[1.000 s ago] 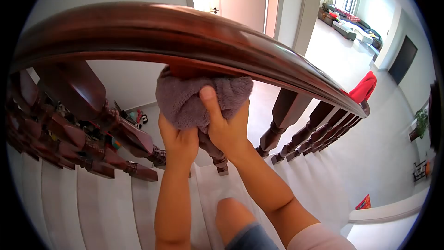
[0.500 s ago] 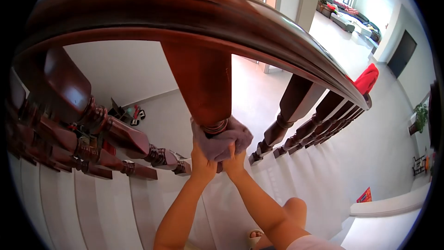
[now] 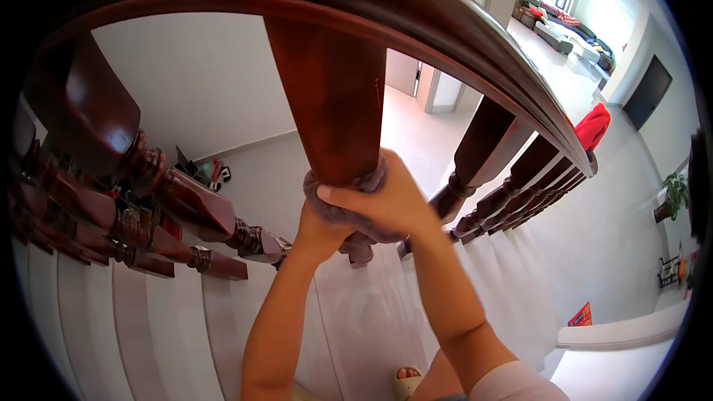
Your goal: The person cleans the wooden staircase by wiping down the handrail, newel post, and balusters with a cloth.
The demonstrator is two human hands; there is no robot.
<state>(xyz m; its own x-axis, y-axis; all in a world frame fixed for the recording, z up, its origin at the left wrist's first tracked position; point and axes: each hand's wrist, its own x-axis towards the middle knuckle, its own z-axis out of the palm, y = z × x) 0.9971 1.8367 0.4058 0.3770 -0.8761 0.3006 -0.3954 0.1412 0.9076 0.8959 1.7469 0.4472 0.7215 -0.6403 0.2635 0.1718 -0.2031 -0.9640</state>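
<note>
A purple-grey cloth (image 3: 349,212) is wrapped around the neck of a dark red wooden baluster (image 3: 330,96), just under its square upper block. My right hand (image 3: 394,197) closes over the cloth from the right, its thumb lying across the front. On the lower left my left hand (image 3: 321,234) presses against the cloth, partly behind it, with most of its fingers hidden. The baluster's turned lower part (image 3: 359,251) shows beneath the cloth.
A thick curved handrail (image 3: 297,7) arches above my hands. More balusters (image 3: 197,204) stand left and right. Pale stair steps (image 3: 178,312) lie below. A red cloth (image 3: 593,128) hangs at the rail's far end. A sandalled foot (image 3: 408,380) rests on a step.
My right hand has moved up and wrapped over the front of the cloth. The cloth has shifted up and sits tighter around the baluster. My view has tilted slightly, raising the handrail in it.
</note>
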